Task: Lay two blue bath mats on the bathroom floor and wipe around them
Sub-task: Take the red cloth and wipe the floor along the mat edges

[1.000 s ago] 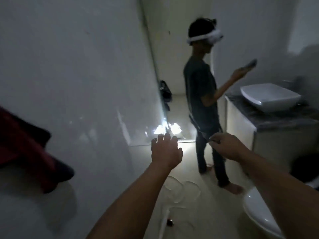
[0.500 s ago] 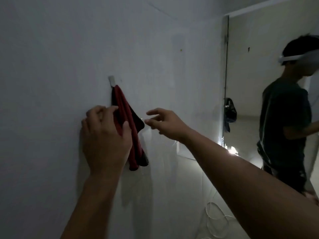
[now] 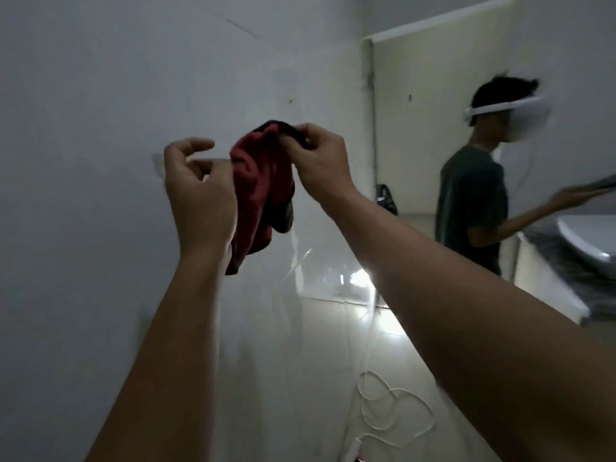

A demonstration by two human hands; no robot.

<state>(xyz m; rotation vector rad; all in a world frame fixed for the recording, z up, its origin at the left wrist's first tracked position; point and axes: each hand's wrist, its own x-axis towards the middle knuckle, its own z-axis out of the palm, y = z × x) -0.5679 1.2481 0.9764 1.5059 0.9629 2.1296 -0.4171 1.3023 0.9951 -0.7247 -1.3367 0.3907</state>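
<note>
no legible text (dim, blurred view)

Two bare forearms come up from the near edge of the head view, one on the left and one on the right, both uncovered as far down as the frame shows. No sleeve edge is visible on either. The left hand (image 3: 196, 191) and the right hand (image 3: 316, 165) are ungloved, and the dim light shows nothing worn on the wrists or fingers (image 3: 196, 145).
</note>
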